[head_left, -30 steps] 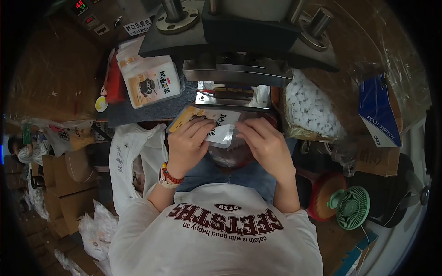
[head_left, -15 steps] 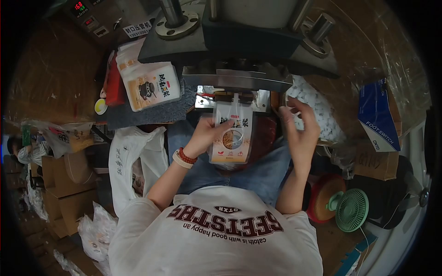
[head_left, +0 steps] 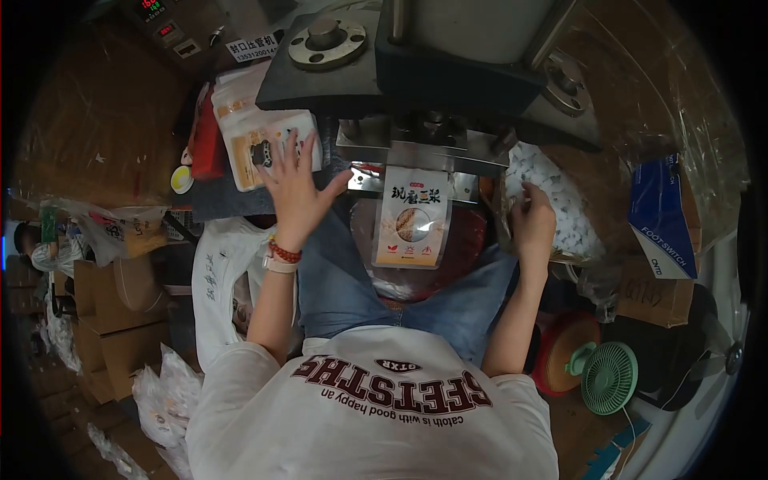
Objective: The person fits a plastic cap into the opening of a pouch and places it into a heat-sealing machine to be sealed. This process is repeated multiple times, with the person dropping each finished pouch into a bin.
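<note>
A printed pouch (head_left: 412, 218) hangs from the metal jaws of the press (head_left: 456, 152), its lower part over my lap, and neither hand is on it. On the left, my left hand (head_left: 296, 186) is spread with fingers apart over the stack of pouches (head_left: 248, 160); whether the fingertips touch it is unclear. My right hand (head_left: 533, 222) has its fingers curled at the near edge of a box of small white pieces (head_left: 544, 180). What those fingers hold, if anything, is too small to make out.
A red box (head_left: 206, 140) and a small yellow-white cup (head_left: 182, 178) are left of the stack. At the right are a blue foot switch box (head_left: 662, 216) and a green fan (head_left: 610, 376). Plastic bags and cardboard boxes (head_left: 120, 300) stand far left.
My left hand has let go of the pouch and moved left to the stack. The pouch now hangs from the press. My right hand has lowered slightly and its fingers have curled in.
</note>
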Demonstrator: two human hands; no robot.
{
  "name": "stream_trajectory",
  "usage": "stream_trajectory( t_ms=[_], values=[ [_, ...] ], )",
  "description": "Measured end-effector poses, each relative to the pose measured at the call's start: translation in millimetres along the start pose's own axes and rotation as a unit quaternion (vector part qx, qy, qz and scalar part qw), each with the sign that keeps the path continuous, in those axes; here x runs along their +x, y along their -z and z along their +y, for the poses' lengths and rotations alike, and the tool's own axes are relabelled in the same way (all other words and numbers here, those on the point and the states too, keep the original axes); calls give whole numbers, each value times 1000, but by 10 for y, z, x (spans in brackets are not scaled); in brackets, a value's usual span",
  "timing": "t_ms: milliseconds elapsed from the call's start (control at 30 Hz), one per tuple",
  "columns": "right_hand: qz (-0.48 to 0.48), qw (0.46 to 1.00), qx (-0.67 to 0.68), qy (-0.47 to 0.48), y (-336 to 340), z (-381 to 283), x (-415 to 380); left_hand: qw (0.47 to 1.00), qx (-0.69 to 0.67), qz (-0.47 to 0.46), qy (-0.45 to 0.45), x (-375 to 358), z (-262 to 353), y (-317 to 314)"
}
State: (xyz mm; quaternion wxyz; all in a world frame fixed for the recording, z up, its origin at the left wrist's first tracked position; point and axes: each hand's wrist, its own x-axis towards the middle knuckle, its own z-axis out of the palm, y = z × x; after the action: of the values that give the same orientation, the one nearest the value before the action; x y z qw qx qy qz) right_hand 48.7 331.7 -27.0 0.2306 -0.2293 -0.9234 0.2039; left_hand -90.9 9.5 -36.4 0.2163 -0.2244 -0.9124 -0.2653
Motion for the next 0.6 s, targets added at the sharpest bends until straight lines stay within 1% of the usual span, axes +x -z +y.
stream_trajectory(
  t_ms=[33,67,100,133,167,200,233,300,333,400,433,467,533,567,600],
  values=[
    [35,999,26,-6,7,-28,10,993,107,-51,-4,-83,-159,33],
    [34,999,29,-2,50,-77,-4,972,213,-102,-7,-175,-290,74],
    [42,992,116,0,152,-194,-31,973,198,-111,-50,-263,-324,154],
    [52,978,203,0,226,-314,-52,980,137,-135,-59,-346,-367,200],
    [53,978,204,-3,255,-433,-88,981,74,-162,-70,-437,-405,227],
    [35,932,360,-7,275,-561,-144,985,85,-121,-85,-507,-414,250],
    [17,862,507,-9,282,-670,-208,985,84,-124,-85,-536,-401,271],
    [-66,809,583,-17,287,-844,-356,994,-26,-104,-37,-546,-349,354],
    [-37,801,595,57,208,-943,-396,994,-26,-101,-36,-528,-254,397],
    [-75,836,514,177,142,-1066,-475,979,-191,-65,39,-500,33,437],
    [-79,848,486,198,110,-1168,-504,979,-193,-63,7,-508,131,446],
    [-77,849,485,197,61,-1231,-517,979,-194,-64,4,-490,252,469],
    [-113,847,448,263,-23,-1291,-521,966,-230,-39,-111,-425,495,557],
    [-105,838,438,309,5,-1262,-501,967,-215,-45,-131,-401,557,598],
    [-105,837,437,311,72,-1230,-472,967,-215,-43,-131,-383,586,622]
  ],
)
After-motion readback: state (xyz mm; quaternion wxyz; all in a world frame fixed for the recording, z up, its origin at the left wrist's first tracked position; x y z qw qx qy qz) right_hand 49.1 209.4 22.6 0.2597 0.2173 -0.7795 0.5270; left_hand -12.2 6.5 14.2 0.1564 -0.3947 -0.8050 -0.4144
